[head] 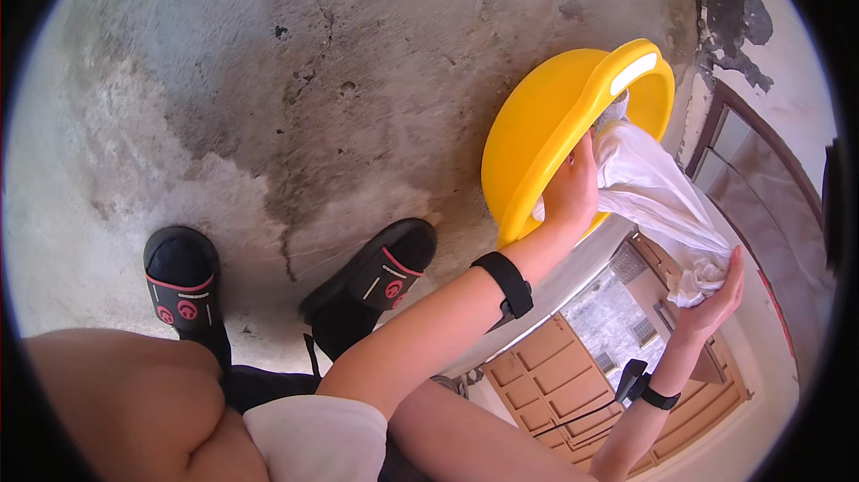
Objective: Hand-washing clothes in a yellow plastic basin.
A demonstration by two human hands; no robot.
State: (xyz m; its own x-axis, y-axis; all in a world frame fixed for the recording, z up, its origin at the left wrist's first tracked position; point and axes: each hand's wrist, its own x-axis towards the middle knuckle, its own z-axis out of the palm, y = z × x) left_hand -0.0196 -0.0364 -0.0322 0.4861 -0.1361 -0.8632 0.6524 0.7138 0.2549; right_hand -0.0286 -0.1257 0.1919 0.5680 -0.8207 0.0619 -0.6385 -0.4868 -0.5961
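Observation:
A yellow plastic basin is tilted on the concrete floor, a white patch on its rim. My left hand reaches inside the basin and grips a white cloth; its fingertips are hidden by the rim and cloth. From there the cloth stretches down to the right. Its crumpled far end is held in my right hand, with the fingers behind it. More of the cloth lies inside the basin. Both wrists wear black straps, and a small black device is attached beside the right one.
My feet, in black slides with red trim, rest on cracked, stained concrete. Beyond the basin is a wall with peeling dark patches and a brown-framed opening. A brown panelled door or gate stands at the lower right.

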